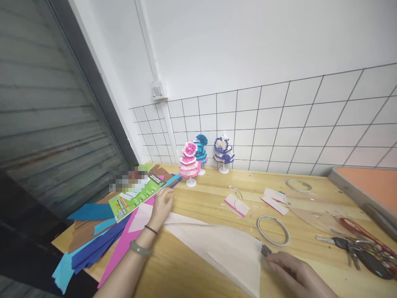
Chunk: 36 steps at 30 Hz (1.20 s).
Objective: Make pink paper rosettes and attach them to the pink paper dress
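Observation:
A pale, cream-white sheet of thin paper (217, 244) stretches across the wooden table between my two hands. My left hand (163, 203) is closed at its far left end, its fingers curled and partly hidden, with the paper seeming to run under it. At the paper's right corner my right hand (288, 267) is closed round a small dark tool (266, 250); most of it is hidden, so its kind is unclear. Beyond the right hand lies a ring of silvery tape (273, 230). Pink paper (122, 244) lies beneath my left forearm.
Blue paper strips (96, 244) and a green magazine (136, 198) lie at left. Pink (190, 163), teal (202, 155) and purple (223, 154) paper-decorated stands are at the back. Paper scraps (237, 205), a second ring (298, 186), keys (341, 243) and an orange-lined tray (372, 190) are rightward.

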### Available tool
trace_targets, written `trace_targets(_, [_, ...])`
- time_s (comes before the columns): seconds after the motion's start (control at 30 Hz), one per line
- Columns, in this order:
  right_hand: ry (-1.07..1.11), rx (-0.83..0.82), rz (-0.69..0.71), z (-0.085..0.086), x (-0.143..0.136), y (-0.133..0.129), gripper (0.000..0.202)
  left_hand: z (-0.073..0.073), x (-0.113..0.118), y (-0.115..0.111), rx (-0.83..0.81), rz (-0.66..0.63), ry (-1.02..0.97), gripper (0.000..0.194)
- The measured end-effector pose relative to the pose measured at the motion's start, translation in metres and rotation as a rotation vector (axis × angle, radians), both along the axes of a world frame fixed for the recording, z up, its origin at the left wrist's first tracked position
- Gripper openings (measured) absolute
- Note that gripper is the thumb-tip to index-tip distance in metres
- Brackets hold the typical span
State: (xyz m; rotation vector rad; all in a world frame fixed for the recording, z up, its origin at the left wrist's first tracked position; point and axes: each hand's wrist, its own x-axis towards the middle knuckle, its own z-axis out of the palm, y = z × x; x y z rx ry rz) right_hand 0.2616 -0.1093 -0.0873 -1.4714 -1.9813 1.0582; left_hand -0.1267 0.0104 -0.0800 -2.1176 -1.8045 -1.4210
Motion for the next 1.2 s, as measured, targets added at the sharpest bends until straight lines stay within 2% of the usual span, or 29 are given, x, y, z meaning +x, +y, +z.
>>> trace_targets(0.17, [0.021,0.055,-0.081,0.001,-0.011,-0.017,0.039,-0.013,0.018,-0.051,-0.143,-0.086,0.104,0.019])
trace_targets(0.27, [0.038,0.035,-0.062,0.000,-0.015,-0.026,0.040,-0.015,0.030,-0.075,-0.202,-0.115,0.109,0.019])
trace_targets(0.37, [0.042,0.005,-0.029,0.004,-0.015,-0.032,0.040,-0.016,0.036,-0.092,-0.257,-0.145,0.111,0.020])
trace_targets(0.5, [0.009,0.023,0.001,0.014,-0.016,-0.030,0.037,-0.015,0.036,-0.102,-0.275,-0.156,0.132,0.021])
trace_targets(0.63, [-0.062,0.073,0.024,0.015,-0.018,-0.017,0.037,-0.014,0.036,-0.100,-0.271,-0.166,0.137,0.021])
trace_targets(0.77, [-0.144,0.118,-0.032,0.003,-0.020,-0.002,0.035,-0.011,0.044,-0.087,-0.262,-0.217,0.135,0.021])
trace_targets(0.93, [-0.217,0.158,-0.111,-0.011,-0.013,0.006,0.039,-0.005,0.066,-0.061,-0.273,-0.363,0.169,0.021])
trace_targets(1.1, [-0.204,0.036,-0.153,-0.014,0.000,0.005,0.051,0.003,0.095,-0.034,-0.339,-0.569,0.327,0.021])
trace_targets(1.2, [-0.204,0.015,-0.153,-0.013,0.002,0.003,0.052,-0.001,0.110,-0.023,-0.347,-0.649,0.390,0.022])
